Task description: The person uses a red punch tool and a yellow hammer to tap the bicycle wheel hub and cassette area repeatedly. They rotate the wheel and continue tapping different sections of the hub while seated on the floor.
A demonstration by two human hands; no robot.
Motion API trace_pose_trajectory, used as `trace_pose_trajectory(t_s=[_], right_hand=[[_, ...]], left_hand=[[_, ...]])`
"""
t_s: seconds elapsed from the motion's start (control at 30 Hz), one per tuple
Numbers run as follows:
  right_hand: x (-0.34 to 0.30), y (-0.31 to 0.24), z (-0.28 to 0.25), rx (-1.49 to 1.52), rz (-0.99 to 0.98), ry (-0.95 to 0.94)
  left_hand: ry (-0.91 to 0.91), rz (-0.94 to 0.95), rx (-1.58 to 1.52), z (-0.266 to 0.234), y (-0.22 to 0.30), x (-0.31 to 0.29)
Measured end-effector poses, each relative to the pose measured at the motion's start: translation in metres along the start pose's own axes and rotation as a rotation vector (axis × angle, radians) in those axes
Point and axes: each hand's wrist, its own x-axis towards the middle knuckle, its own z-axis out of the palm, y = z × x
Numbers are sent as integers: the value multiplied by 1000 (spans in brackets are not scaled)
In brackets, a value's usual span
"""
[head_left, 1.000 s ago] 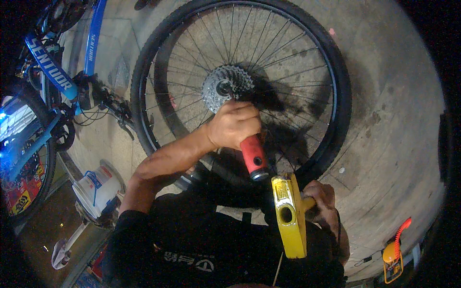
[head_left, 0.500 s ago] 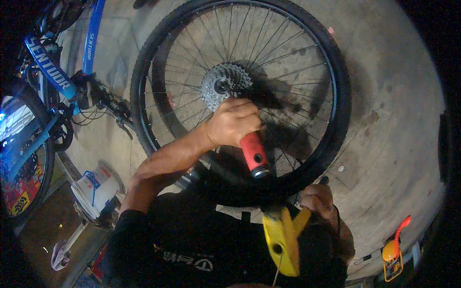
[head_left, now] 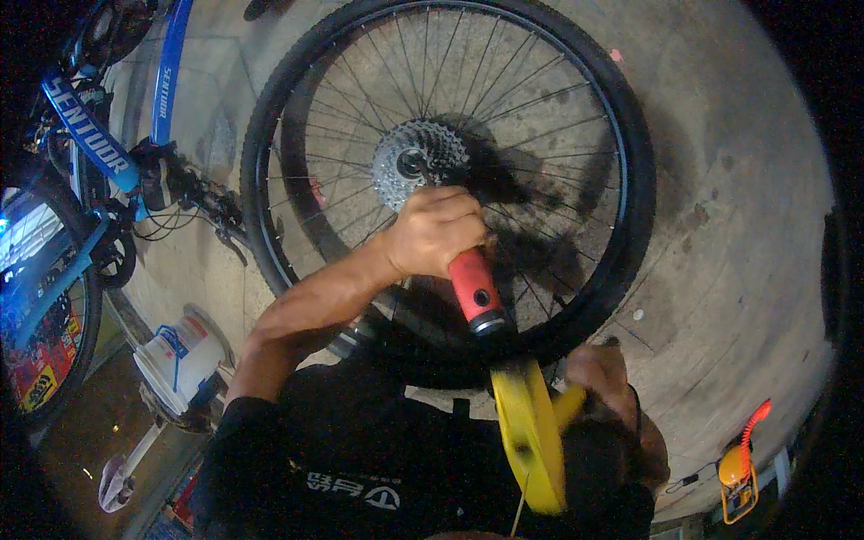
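Note:
A bicycle wheel (head_left: 632,148) with a black tyre lies flat in front of me, a silver cassette (head_left: 389,162) at its hub. My left hand (head_left: 438,229) is closed round a red-handled tool, which looks like a screwdriver (head_left: 471,281) with a metal-capped end. Its dark shaft runs towards the middle of the cassette; my hand partly hides it. At lower right my right hand (head_left: 598,376), smeared by motion, is closed round the handle of a yellow hammer (head_left: 526,441). The hammer's dark face is close to the capped end; contact cannot be made out.
A blue bicycle (head_left: 94,135) stands at the left, its handlebar near the tyre. Below it is a white bucket (head_left: 183,355) with a blue handle. At far lower right lies a yellow-and-orange item (head_left: 738,472) with a red coil. The concrete floor is stained.
The yellow hammer has moved up towards the capped end of the red tool, and my right hand has blurred. My left hand keeps its hold at the cassette.

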Motion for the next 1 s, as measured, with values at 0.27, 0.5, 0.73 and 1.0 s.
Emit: trace_pose_trajectory(t_s=[0.27,0.5,0.73,1.0], right_hand=[[-30,16,6,-156,95,9],[-17,14,3,138,298,81],[-14,1,3,-44,298,77],[-30,17,13,96,239,107]], left_hand=[[24,-2,-39,10,-4,7],[-2,8,2,8,-2,9],[30,-26,30,7,0,13],[40,-51,-21,5,-3,10]])
